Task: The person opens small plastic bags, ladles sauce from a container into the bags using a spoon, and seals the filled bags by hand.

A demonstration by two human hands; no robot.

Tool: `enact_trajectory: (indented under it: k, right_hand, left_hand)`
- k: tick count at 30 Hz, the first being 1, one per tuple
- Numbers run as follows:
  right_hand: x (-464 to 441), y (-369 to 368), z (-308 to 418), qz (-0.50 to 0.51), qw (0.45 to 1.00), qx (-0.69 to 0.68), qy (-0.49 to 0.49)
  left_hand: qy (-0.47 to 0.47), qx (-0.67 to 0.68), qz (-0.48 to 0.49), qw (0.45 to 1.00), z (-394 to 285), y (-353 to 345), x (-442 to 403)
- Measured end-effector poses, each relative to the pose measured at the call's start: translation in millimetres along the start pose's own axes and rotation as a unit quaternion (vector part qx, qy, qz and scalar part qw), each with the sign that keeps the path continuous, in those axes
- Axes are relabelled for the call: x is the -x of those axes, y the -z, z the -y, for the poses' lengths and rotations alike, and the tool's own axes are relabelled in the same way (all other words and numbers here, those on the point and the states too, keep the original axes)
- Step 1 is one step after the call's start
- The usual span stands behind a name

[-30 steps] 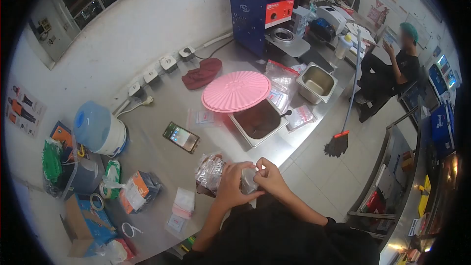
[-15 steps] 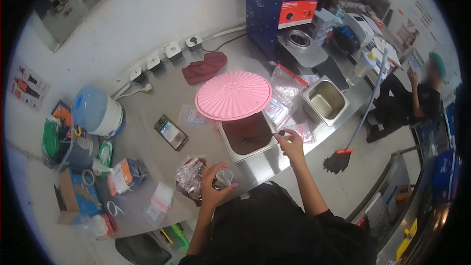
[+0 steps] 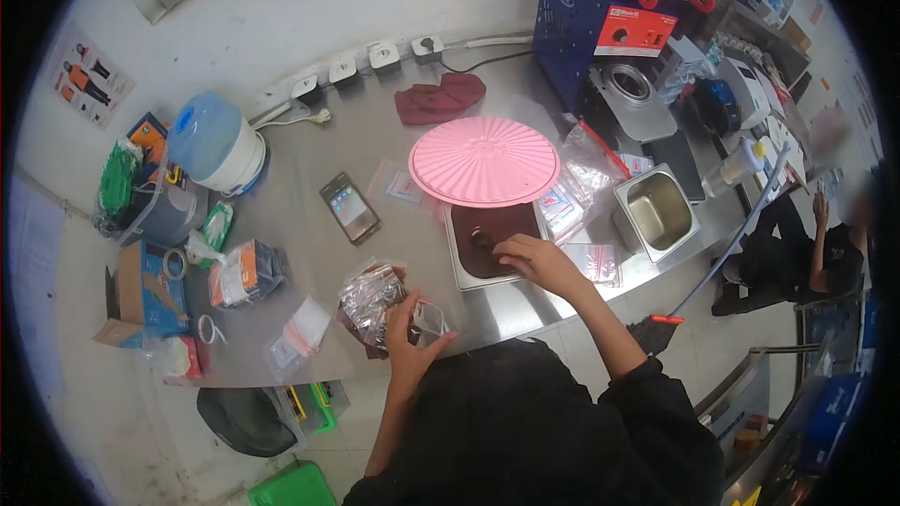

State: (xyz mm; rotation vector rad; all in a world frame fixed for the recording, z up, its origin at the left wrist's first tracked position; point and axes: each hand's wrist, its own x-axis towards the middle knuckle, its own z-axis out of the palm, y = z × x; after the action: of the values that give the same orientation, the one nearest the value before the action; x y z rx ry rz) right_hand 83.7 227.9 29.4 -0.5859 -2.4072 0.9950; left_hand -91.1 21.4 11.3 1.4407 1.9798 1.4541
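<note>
My left hand (image 3: 412,342) grips a small clear plastic bag (image 3: 432,317) between thumb and fingers, its mouth spread. Beside it lies a pile of shiny filled packets (image 3: 370,300). My right hand (image 3: 539,260) is over a steel container (image 3: 500,279) holding dark brown powder (image 3: 476,218). Its fingers are closed on a small spoon (image 3: 483,238); the rounded bowl shows dimly in the powder, and the handle is mostly hidden. A pink ribbed lid (image 3: 484,161) covers the container's far edge.
A phone (image 3: 351,208) lies left of the container. Right of it stand an empty steel container (image 3: 658,211) and zip bags (image 3: 586,169). A maroon cloth (image 3: 439,98) and a blue machine (image 3: 572,23) are behind. A seated person (image 3: 834,253) is at right, beyond a mop (image 3: 722,253).
My right hand has moved from the container's right rim to over its powder, with the spoon lowered inside. My left hand still holds the bag. The camera view has shifted.
</note>
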Motion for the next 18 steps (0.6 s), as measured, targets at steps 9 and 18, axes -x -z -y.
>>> enact_trajectory:
  k: [9, 18]
  right_hand:
    - [21.5, -13.2, -16.2, -0.099, 0.912, -0.307, -0.253]
    - [65.7, -12.3, -13.1, -0.248, 0.727, -0.510, -0.387]
  left_hand:
    - [-0.004, -0.016, -0.091, 0.996, -6.6, 8.4, 10.0]
    - [0.015, 0.078, -0.107, 0.991, 19.5, -8.1, 8.1]
